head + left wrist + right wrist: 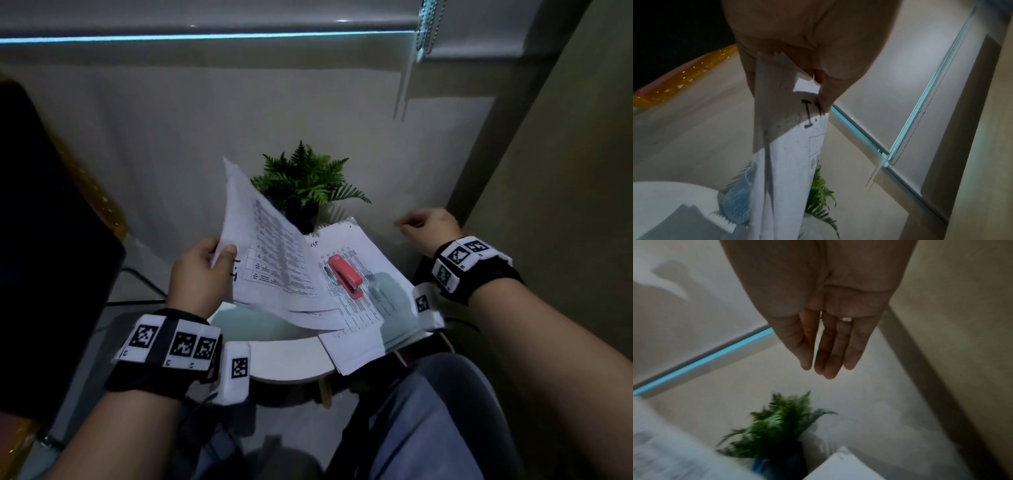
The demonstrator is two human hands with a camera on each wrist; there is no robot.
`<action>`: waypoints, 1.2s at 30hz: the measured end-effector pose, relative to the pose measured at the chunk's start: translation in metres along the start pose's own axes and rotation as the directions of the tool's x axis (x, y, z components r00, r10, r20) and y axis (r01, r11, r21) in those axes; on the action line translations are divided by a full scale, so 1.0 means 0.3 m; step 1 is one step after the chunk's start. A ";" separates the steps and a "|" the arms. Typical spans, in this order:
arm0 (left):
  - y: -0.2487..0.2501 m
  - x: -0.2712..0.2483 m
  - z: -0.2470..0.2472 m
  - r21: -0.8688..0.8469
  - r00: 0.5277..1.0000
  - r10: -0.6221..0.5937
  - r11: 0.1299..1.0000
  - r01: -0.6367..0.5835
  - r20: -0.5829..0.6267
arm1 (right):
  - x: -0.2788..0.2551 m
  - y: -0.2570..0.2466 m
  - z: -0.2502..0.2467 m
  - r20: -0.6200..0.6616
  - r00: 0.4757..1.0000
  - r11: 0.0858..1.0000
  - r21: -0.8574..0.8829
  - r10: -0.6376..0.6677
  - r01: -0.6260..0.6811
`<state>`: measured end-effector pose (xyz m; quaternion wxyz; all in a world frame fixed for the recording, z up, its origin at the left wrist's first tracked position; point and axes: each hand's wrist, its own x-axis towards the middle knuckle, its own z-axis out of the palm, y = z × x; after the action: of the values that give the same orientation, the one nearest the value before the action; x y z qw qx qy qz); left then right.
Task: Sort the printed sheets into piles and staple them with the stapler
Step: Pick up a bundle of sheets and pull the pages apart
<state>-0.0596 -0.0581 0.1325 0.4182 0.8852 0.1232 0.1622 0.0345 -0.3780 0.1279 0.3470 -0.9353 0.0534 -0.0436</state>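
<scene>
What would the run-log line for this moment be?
left hand: holds lifted sheets | right hand: empty, raised | stapler: on table pile, untouched | stage: sorting

Stapler (pixel 345 276) lies on sheets (pixel 356 308), plant (pixel 303 185) behind.

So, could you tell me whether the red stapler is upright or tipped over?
Upright: the red stapler lies flat on its base atop the printed sheets, red top facing up.

Red stapler (pixel 345 275); white black-printed sheets (pixel 274 260); green fern (pixel 305 178).
</scene>
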 end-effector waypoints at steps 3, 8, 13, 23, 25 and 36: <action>0.057 0.022 -0.067 0.074 0.991 0.137 0.988 -0.137 0.005 | -0.028 -0.145 0.059 0.083 0.980 0.982 0.079 -0.179 0.172; 0.142 0.051 -0.238 0.336 0.901 0.434 0.847 -0.412 0.009 | -0.054 -0.341 0.111 0.018 0.950 0.925 0.233 -0.313 0.300; 0.202 0.074 -0.327 0.323 0.860 0.495 0.839 -0.437 -0.124 | -0.067 -0.432 0.100 0.113 0.947 0.824 0.532 -0.300 0.197; 0.014 0.104 -0.186 -0.510 0.984 -0.095 0.845 0.158 0.148 | -0.138 -0.417 0.133 0.100 0.967 0.702 0.706 -0.236 0.098; 0.014 0.095 -0.150 -0.526 0.997 -0.074 0.849 0.059 -0.006 | -0.166 -0.423 0.125 0.072 0.970 0.694 0.711 -0.231 0.112; -0.094 0.014 0.003 -0.333 0.983 -0.184 0.927 0.171 -0.007 | -0.230 -0.336 0.325 0.103 0.978 0.921 0.366 -0.181 0.132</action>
<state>-0.0577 -0.0397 0.1107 0.5715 0.7843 0.1818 0.1588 -0.0152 -0.2303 0.1169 0.5091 -0.8588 -0.0539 -0.0171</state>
